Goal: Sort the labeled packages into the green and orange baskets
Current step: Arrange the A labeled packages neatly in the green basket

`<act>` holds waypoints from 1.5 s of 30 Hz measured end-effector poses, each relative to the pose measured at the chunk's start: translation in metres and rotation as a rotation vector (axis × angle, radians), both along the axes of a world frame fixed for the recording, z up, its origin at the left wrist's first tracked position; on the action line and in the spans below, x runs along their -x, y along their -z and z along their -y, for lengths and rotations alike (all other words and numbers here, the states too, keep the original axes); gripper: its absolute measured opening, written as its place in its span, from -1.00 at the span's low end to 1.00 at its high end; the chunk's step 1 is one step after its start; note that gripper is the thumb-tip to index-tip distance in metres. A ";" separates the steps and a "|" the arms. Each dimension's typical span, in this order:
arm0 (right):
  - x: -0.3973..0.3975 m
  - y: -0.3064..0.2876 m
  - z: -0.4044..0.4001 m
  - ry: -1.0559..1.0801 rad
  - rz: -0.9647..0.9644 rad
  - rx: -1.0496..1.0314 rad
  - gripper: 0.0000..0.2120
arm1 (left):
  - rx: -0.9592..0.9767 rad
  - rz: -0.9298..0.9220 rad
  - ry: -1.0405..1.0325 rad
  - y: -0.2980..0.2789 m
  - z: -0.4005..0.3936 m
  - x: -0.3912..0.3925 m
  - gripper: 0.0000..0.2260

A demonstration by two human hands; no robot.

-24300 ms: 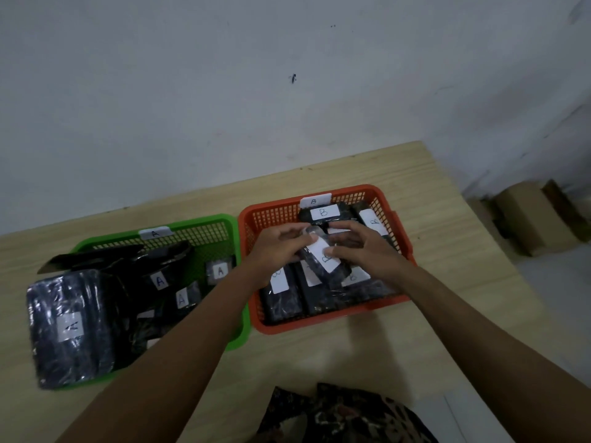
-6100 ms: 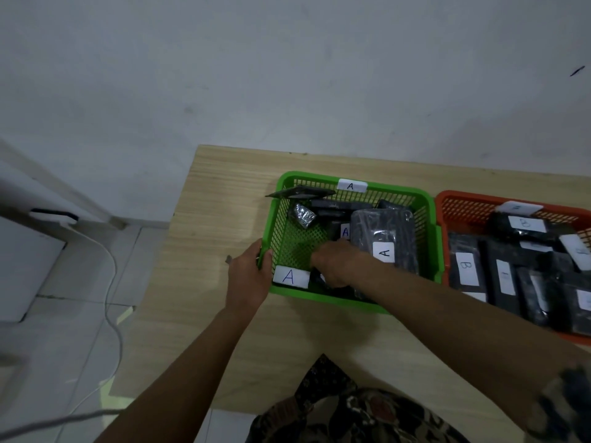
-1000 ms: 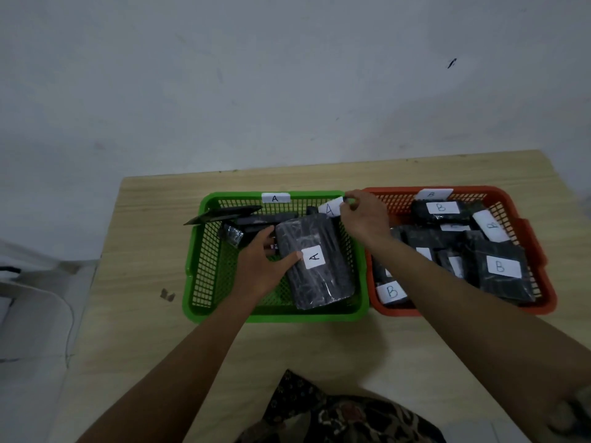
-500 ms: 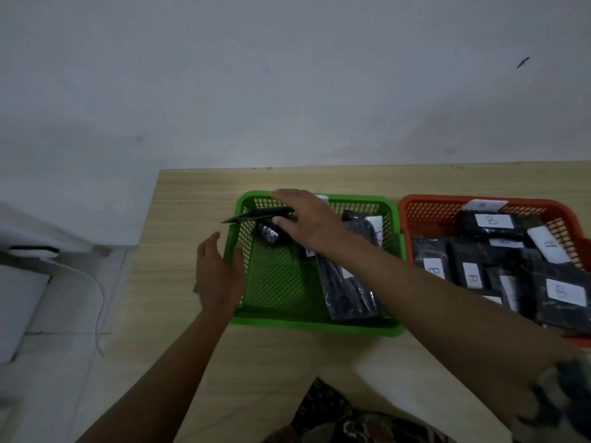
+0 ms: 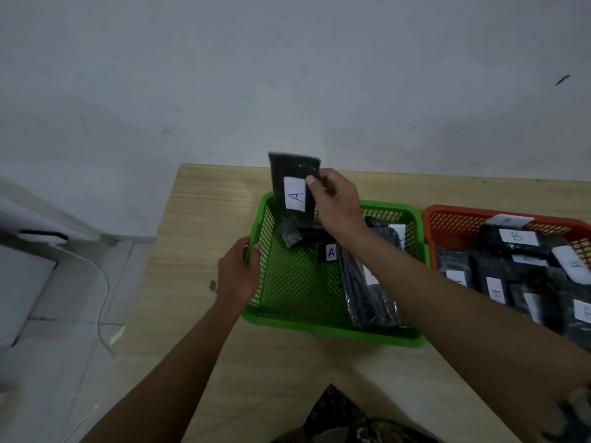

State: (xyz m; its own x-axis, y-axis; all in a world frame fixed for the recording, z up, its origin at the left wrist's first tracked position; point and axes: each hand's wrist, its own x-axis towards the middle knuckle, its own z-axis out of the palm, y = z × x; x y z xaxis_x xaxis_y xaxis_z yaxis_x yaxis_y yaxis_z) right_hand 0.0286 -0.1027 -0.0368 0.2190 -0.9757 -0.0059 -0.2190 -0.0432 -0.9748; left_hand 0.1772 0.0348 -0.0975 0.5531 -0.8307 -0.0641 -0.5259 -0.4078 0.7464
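Observation:
The green basket stands on the wooden table with several black packages labeled A inside, most along its right side and back. My right hand grips a flat black package with a white A label and holds it upright above the basket's back left corner. My left hand grips the left rim of the green basket. To the right, the orange basket holds several black packages labeled B.
The wooden table ends at its left edge close to the green basket; beyond it lie a tiled floor and a white cable. A small dark scrap lies on the table by my left hand. A white wall rises behind.
My right hand has lifted the flat A package from the back of the green basket and turned it upright. My left hand has closed onto the basket's left rim.

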 end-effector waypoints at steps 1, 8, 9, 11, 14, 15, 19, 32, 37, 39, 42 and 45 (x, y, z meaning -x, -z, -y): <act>0.003 -0.005 0.001 0.051 0.079 -0.072 -0.90 | -0.005 -0.004 -0.002 0.000 0.001 0.000 -0.76; 0.030 -0.015 -0.005 0.122 0.285 -0.359 -0.87 | -0.056 -0.012 -0.008 -0.003 0.002 -0.002 -0.77; 0.033 -0.013 -0.007 0.126 0.295 -0.378 -0.85 | -0.065 -0.013 -0.006 -0.004 0.003 -0.002 -0.76; 0.039 -0.010 -0.011 0.128 0.336 -0.431 -0.77 | -0.062 0.003 -0.006 -0.007 0.002 0.002 -0.74; 0.047 -0.007 -0.018 0.113 0.329 -0.482 -0.65 | 0.047 0.054 -0.060 -0.021 0.003 0.014 -0.70; 0.049 -0.007 -0.020 0.112 0.325 -0.492 -0.64 | 0.120 0.060 -0.074 -0.027 0.004 0.019 -0.72; 0.055 -0.006 -0.028 0.094 0.307 -0.533 -0.66 | 0.250 -0.159 0.014 -0.052 0.014 0.038 -0.74; 0.055 0.003 -0.053 -0.106 -0.205 -0.282 -0.50 | 0.072 -0.001 0.208 -0.040 0.000 0.001 -0.87; 0.045 0.012 -0.079 -0.231 -0.367 -0.341 -0.39 | -0.010 0.075 0.105 -0.022 0.002 -0.005 -0.65; 0.039 0.020 -0.094 -0.254 -0.460 -0.359 -0.46 | -0.047 0.013 0.111 -0.013 0.001 -0.005 -0.66; 0.029 0.027 -0.108 -0.323 -0.669 -0.317 -0.64 | 0.003 0.001 0.072 -0.006 0.000 -0.005 -0.68; 0.022 0.027 -0.109 -0.422 -0.913 -0.229 -0.89 | 0.039 0.016 0.062 -0.003 -0.001 -0.007 -0.73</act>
State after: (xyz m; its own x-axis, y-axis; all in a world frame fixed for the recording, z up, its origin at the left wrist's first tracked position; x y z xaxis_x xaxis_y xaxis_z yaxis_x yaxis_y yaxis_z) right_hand 0.0065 0.0065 -0.0638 0.3625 -0.7747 -0.5181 -0.8899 -0.1224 -0.4395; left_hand 0.1842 0.0360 -0.0949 0.5015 -0.8648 -0.0228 -0.5612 -0.3453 0.7522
